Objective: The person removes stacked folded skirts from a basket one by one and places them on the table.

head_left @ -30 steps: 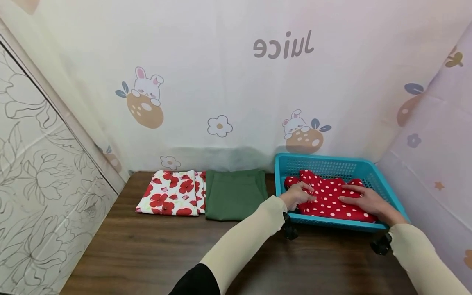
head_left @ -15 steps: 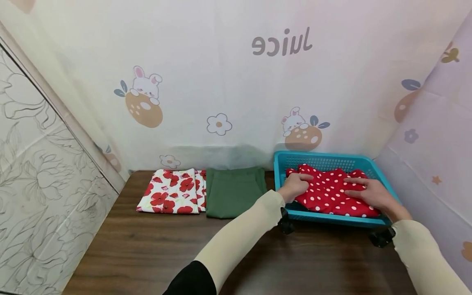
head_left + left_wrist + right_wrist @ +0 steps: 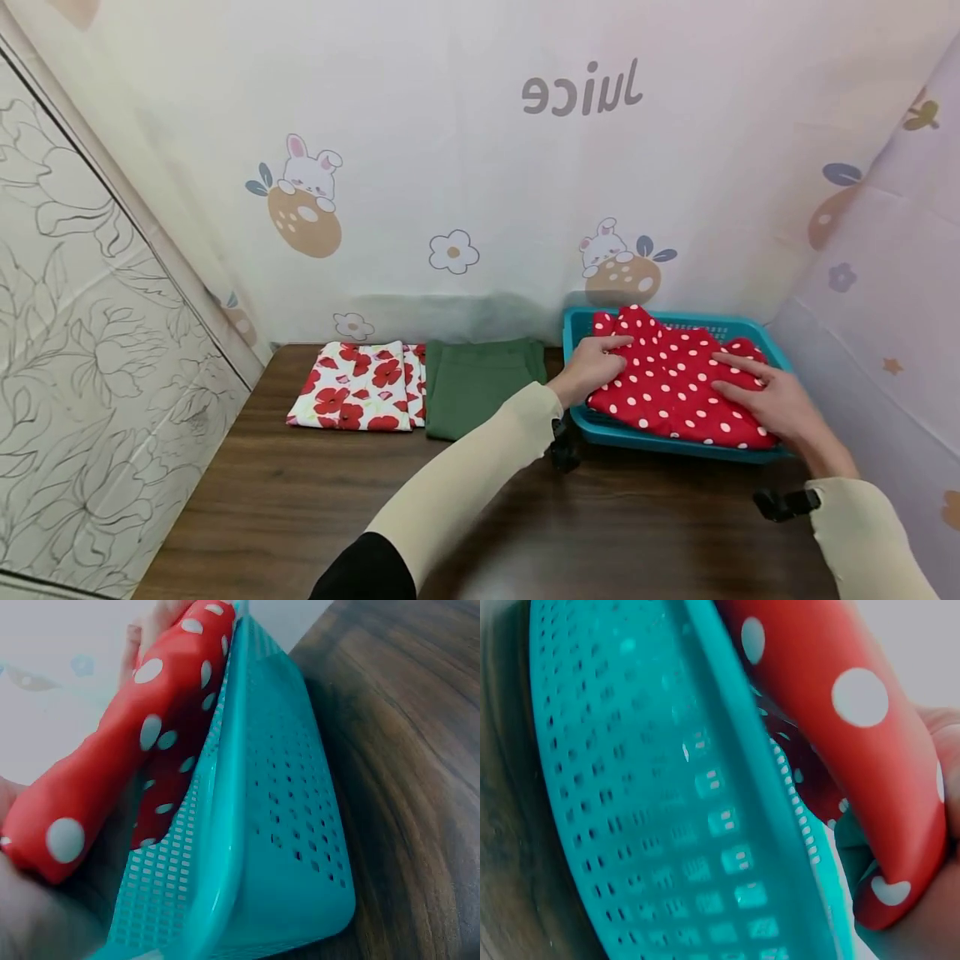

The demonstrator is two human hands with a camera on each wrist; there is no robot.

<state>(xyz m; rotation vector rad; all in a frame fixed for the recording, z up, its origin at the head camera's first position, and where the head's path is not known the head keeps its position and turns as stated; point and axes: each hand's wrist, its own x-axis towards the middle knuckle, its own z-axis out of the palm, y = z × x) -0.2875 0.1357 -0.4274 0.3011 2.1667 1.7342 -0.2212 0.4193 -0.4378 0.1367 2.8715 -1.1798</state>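
A folded red cloth with white dots point(image 3: 675, 387) is held at the top of a turquoise plastic basket point(image 3: 588, 427), its near edge overlapping the front rim. At the cloth's left end, my left hand point(image 3: 591, 371) grips it with fingers spread over the top. My right hand point(image 3: 783, 408) holds the right end in the same way. The left wrist view shows the rolled cloth edge point(image 3: 142, 727) above the basket rim, with a gap below it. In the right wrist view the thumb side of my hand point(image 3: 934, 900) wraps the cloth's end point(image 3: 840, 690).
Left of the basket lies a folded green cloth point(image 3: 480, 387). Beside that is a folded white cloth with red flowers point(image 3: 356, 387). All stand on a dark wooden table point(image 3: 300, 500), backed by a printed curtain point(image 3: 480, 167). A curtain also hangs close on the right.
Both hands have raised the red dotted cloth from inside the basket to above its front rim. The hands have come slightly nearer and further apart. The other cloths have stayed put.
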